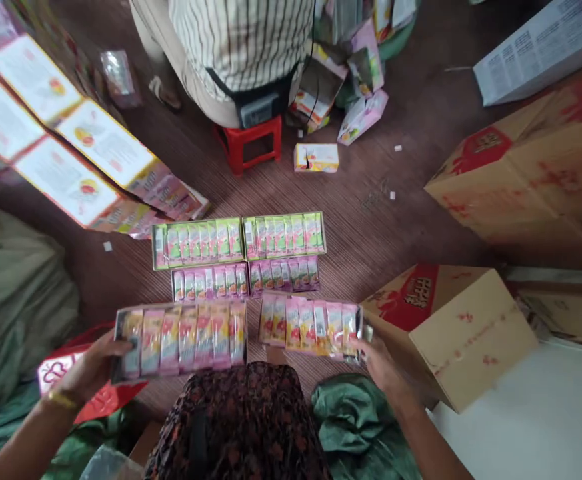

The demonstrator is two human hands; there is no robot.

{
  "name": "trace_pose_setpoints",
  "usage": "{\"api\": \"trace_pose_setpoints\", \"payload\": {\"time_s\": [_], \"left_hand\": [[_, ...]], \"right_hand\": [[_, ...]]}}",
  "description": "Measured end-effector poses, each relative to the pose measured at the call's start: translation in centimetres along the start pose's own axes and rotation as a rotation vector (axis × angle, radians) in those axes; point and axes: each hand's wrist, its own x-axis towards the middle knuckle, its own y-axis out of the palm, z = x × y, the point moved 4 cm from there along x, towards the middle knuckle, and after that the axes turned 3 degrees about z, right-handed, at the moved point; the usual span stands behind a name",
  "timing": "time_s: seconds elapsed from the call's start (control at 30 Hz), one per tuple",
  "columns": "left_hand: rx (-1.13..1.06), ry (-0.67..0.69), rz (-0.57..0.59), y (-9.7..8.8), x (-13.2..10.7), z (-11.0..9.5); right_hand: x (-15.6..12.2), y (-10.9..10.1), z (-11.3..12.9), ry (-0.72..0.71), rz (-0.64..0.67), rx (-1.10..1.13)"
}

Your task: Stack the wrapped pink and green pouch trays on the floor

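Observation:
My left hand grips the left end of an open tray of pink and yellow sachets, held just above my lap. My right hand grips the right end of a second tray of the same sachets. The two trays sit side by side in front of me. Beyond them on the brown floor lie two rows of filled trays: two pink ones and two green-edged ones, all packed with upright sachets.
Another person in a striped shirt sits on a red stool ahead. Flat printed cartons lean at the left. Brown cardboard boxes stand at the right. A small box and packets litter the floor; green cloth lies beside me.

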Motion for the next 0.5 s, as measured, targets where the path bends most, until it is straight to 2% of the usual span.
{"api": "trace_pose_setpoints", "payload": {"time_s": [0.1,0.17,0.27,0.37,0.43,0.5], "left_hand": [[-0.007,0.171,0.104,3.5,2.5,-4.5],[0.027,0.27,0.06,5.0,4.4,-6.0],[0.041,0.335,-0.161,5.7,5.9,-6.0],[0.033,0.412,-0.275,6.5,5.9,-5.0],[0.147,0.442,-0.306,7.2,5.7,-4.5],[0.358,0.417,-0.375,7.8,5.5,-4.3]], "right_hand": [[5.0,2.0,3.3,0.002,0.114,0.065],[8.1,2.8,4.9,-0.022,0.075,0.075],[11.0,3.8,6.5,-0.074,0.036,0.108],[12.0,4.7,7.0,-0.11,0.044,0.133],[12.0,5.2,6.8,-0.11,0.03,0.123],[11.9,5.6,6.5,-0.118,0.012,0.092]]}}
